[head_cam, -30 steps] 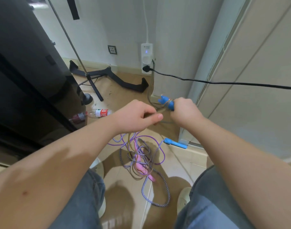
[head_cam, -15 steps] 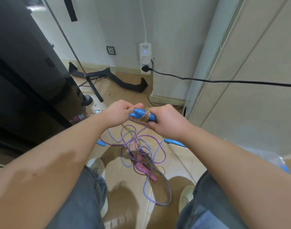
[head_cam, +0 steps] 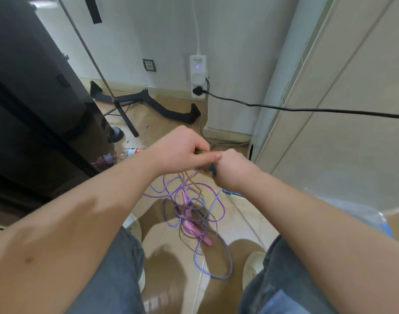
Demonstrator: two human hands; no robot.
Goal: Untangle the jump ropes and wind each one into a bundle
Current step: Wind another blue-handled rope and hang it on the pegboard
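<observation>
My right hand [head_cam: 233, 169] grips a blue jump-rope handle [head_cam: 212, 168], mostly hidden inside the fist. My left hand [head_cam: 182, 150] sits right beside it and pinches the brownish rope [head_cam: 202, 152] wound round that handle. The same rope hangs down to a tangle on the floor between my feet. There a purple-and-white striped rope [head_cam: 219, 257] loops around two pink handles [head_cam: 190, 225]. A second blue handle [head_cam: 231, 192] lies on the floor under my right wrist.
A plastic bottle [head_cam: 123, 154] lies by the dark cabinet [head_cam: 35, 109] on the left. A tripod stand [head_cam: 126, 105] and a black bar stand near the wall. A black power cable [head_cam: 307, 109] runs from the wall socket rightward. White cupboard doors stand at right.
My left hand has moved over the blue handle and now covers it, carrying the brownish rope around it. Both hands shifted slightly right.
</observation>
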